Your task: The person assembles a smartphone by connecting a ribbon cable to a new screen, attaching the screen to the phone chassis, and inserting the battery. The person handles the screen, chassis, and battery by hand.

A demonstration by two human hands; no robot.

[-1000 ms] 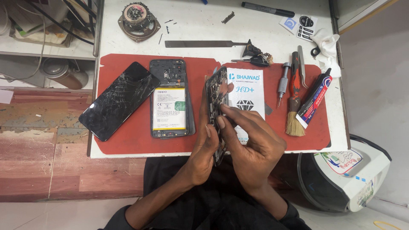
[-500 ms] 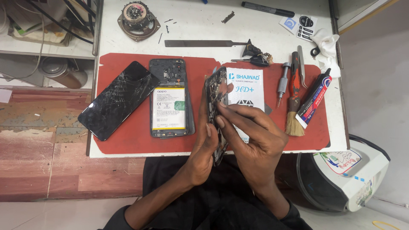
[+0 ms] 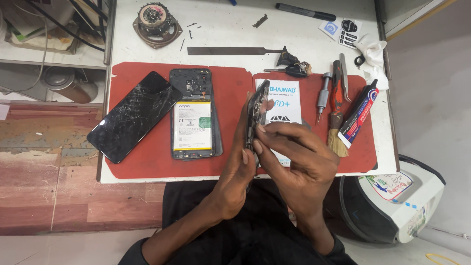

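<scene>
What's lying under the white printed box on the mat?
The white printed box rests on the red work mat. Its lower part is covered by the right hand, so anything there is hidden.

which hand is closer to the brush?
Right. The right hand sits just left of the brush, nearly touching its bristles; the left hand is farther left, beyond the held phone frame.

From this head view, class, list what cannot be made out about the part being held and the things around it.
- Phone frame: seen edge-on, its faces hidden; lower end covered by left hand and right hand.
- White box: lower part behind the right hand.
- Screws by the speaker: too small.
- White machine: partly hidden under the table.
</scene>
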